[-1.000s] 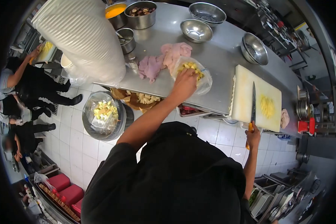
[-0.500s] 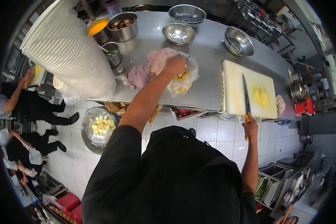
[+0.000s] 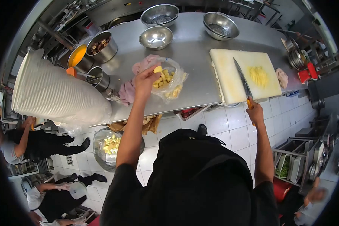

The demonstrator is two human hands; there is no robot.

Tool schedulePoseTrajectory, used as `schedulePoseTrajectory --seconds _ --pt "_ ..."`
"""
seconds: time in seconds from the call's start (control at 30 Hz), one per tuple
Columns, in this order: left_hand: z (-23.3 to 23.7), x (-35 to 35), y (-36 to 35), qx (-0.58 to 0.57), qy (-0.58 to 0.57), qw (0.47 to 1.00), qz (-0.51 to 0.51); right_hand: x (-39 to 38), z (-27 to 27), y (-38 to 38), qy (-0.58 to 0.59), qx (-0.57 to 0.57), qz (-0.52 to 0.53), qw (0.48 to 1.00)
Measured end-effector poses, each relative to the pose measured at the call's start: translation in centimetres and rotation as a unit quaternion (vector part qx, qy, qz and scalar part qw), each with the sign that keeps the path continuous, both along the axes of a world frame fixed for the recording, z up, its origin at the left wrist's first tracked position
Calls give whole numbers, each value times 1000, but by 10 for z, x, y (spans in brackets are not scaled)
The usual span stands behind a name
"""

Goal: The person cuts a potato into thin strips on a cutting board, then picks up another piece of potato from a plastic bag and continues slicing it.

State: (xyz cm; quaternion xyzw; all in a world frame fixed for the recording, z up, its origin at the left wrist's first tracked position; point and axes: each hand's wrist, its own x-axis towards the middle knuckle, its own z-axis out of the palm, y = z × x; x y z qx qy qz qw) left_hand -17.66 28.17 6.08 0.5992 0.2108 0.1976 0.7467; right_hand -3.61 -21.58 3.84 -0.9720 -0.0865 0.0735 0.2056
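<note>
The plastic bag (image 3: 169, 83) of yellow chunks (image 3: 165, 78) rests on the steel counter (image 3: 192, 49). Its mouth is gathered in the closed fingers of the left hand (image 3: 144, 81), probably so that the opening is kept up and nothing spills. A pink cloth (image 3: 127, 90) is bunched just beside those fingers. Well to the right, the knife (image 3: 242, 80) is laid flat on the cutting board (image 3: 228, 81), tip pointed away, its orange handle gripped by the right hand (image 3: 255, 110) at the board's near edge. A chopped yellow heap (image 3: 259, 75) sits just beyond the blade. Whether a chunk is also pinched at the left fingertips cannot be told, and the right fingers are largely hidden under the handle.
</note>
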Motion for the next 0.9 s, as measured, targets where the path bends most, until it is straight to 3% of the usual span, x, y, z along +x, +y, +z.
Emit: schedulePoseTrajectory --seconds 0.07,0.37,0.63,0.9 --pt "1 -12 -5 -52 -6 998 25 -2 10 5 27 7 -21 999" --pt "39 -19 -71 -157 -114 979 -53 1 -3 -7 5 5 10 1000" --pt "24 55 -167 -7 -7 987 -159 -2 -7 -10 -12 42 33 998" --pt "-26 147 -254 226 70 944 -230 0 -7 -15 27 142 49 988"
